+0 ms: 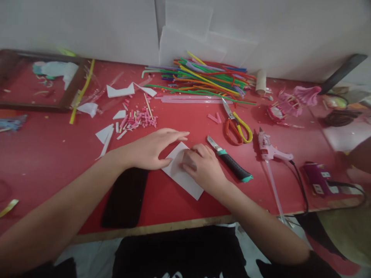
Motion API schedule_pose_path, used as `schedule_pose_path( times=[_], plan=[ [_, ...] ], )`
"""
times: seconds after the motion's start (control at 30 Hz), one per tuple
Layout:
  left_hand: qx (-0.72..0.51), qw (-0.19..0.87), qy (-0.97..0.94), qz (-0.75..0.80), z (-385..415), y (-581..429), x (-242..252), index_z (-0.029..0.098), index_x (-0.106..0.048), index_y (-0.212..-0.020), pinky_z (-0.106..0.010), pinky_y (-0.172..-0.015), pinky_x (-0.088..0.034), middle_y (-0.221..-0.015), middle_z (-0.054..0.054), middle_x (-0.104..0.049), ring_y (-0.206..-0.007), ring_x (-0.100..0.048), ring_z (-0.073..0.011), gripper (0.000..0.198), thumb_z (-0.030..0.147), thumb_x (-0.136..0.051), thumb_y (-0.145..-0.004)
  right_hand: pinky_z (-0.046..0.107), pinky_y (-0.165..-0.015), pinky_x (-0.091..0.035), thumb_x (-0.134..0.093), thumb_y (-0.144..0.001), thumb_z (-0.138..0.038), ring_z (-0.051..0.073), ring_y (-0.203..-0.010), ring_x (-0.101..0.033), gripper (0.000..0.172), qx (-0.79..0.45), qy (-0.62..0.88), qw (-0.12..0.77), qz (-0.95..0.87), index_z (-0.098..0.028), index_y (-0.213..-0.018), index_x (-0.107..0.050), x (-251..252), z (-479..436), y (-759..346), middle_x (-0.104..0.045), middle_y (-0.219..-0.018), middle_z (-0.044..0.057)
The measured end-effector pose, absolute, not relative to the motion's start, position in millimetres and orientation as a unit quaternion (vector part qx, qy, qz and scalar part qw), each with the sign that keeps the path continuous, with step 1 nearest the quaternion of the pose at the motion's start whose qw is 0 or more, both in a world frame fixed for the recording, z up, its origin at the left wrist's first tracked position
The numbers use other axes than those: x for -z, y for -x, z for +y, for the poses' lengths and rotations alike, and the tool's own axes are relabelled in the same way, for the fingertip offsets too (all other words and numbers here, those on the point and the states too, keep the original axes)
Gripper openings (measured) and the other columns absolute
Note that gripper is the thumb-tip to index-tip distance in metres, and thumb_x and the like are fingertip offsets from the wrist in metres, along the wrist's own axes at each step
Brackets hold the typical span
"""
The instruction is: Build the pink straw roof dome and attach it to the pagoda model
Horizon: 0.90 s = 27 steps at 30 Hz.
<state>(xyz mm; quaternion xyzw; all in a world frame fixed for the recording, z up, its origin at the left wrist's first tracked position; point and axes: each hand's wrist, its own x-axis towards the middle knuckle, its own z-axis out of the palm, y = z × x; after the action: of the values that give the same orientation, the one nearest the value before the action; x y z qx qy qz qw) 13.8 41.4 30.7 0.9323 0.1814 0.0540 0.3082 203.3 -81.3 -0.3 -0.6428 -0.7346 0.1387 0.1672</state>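
Note:
A white paper piece (189, 186) lies flat and slanted on the red table near its front edge. My left hand (150, 148) is at the paper's upper left, fingers stretched out, its thumb touching the paper's left corner. Over the paper's upper right part, my right hand (201, 164) has its fingers curled together; what they hold, if anything, is hidden. A cutter knife (234, 164) with a black and teal handle rests just right of my right hand. Beneath my left wrist lies a black phone (124, 200).
Scissors (236, 127), a pink glue gun (271, 148) and a purple power socket (319, 179) lie to the right. Colourful pipe cleaners (205, 79) are piled at the back. Pink bits (142, 119), paper scraps and a brown frame (37, 107) occupy the left. Part of another person shows at far right.

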Motion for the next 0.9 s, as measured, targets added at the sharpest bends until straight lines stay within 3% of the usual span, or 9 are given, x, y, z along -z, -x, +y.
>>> schedule_pose_path(
  times=[0.1,0.33,0.5,0.57,0.67,0.8,0.9],
  plan=[
    [-0.041,0.314,-0.937,0.15,41,-12,-29,0.025,-0.032,-0.152,-0.043,-0.115,-0.037,-0.158,-0.01,-0.04,-0.144,-0.038,-0.0265,0.071,0.029,-0.062,-0.088,0.043,-0.091,-0.049,-0.066,-0.088,-0.033,0.027,-0.101,-0.059,0.024,-0.127,0.636,0.198,-0.735,-0.018,-0.106,-0.069,-1,-83,-210,-0.064,-0.108,0.011],
    [-0.072,0.228,-0.944,0.226,23,-14,-11,0.016,-0.042,-0.146,-0.048,-0.109,-0.04,-0.14,-0.016,-0.056,-0.129,-0.05,-0.0324,0.078,0.05,-0.072,-0.083,0.041,-0.089,-0.053,-0.062,-0.09,-0.039,0.026,-0.101,-0.064,0.031,-0.083,0.638,0.273,-0.715,-0.018,-0.111,-0.068,-4,-96,-238,-0.065,-0.105,0.011],
    [-0.098,0.178,-0.943,0.262,11,-12,-4,0.007,-0.046,-0.14,-0.053,-0.106,-0.041,-0.135,-0.022,-0.056,-0.126,-0.05,-0.0378,0.082,0.065,-0.062,-0.084,0.041,-0.085,-0.056,-0.06,-0.091,-0.038,0.025,-0.096,-0.067,0.031,-0.07,0.651,0.277,-0.703,-0.02,-0.115,-0.067,-4,-108,-252,-0.067,-0.104,0.011],
    [-0.123,0.19,-0.936,0.271,12,-10,-6,0.009,-0.051,-0.135,-0.05,-0.105,-0.043,-0.133,-0.02,-0.058,-0.124,-0.052,-0.0345,0.065,0.059,-0.051,-0.093,0.039,-0.081,-0.057,-0.062,-0.09,-0.038,0.023,-0.091,-0.067,0.032,-0.064,0.662,0.285,-0.69,-0.019,-0.116,-0.067,-5,-112,-257,-0.068,-0.103,0.011],
    [-0.175,0.193,-0.909,0.324,16,-6,-14,0.017,-0.062,-0.114,-0.04,-0.096,-0.048,-0.113,-0.011,-0.069,-0.108,-0.062,-0.0253,0.032,0.037,-0.041,-0.102,0.035,-0.073,-0.058,-0.063,-0.09,-0.037,0.02,-0.08,-0.066,0.032,-0.06,0.684,0.296,-0.665,-0.02,-0.115,-0.067,-5,-120,-267,-0.068,-0.096,0.008],
    [-0.215,0.196,-0.852,0.435,20,-1,-28,0.02,-0.064,-0.106,-0.03,-0.069,-0.048,-0.076,-0.002,-0.067,-0.071,-0.062,-0.017,0.031,0.029,-0.035,-0.102,0.035,-0.072,-0.058,-0.065,-0.088,-0.037,0.02,-0.079,-0.066,0.028,-0.035,0.702,0.302,-0.644,-0.022,-0.111,-0.069,-5,-128,-275,-0.069,-0.093,0.007],
    [-0.227,0.21,-0.824,0.474,22,-1,-35,0.021,-0.066,-0.105,-0.028,-0.062,-0.045,-0.07,0.001,-0.066,-0.059,-0.059,-0.0142,0.032,0.037,-0.039,-0.102,0.039,-0.08,-0.057,-0.067,-0.088,-0.037,0.024,-0.089,-0.068,0.029,0.001,0.679,0.307,-0.667,-0.021,-0.111,-0.069,-5,-131,-275,-0.071,-0.098,0.009]
  ],
)
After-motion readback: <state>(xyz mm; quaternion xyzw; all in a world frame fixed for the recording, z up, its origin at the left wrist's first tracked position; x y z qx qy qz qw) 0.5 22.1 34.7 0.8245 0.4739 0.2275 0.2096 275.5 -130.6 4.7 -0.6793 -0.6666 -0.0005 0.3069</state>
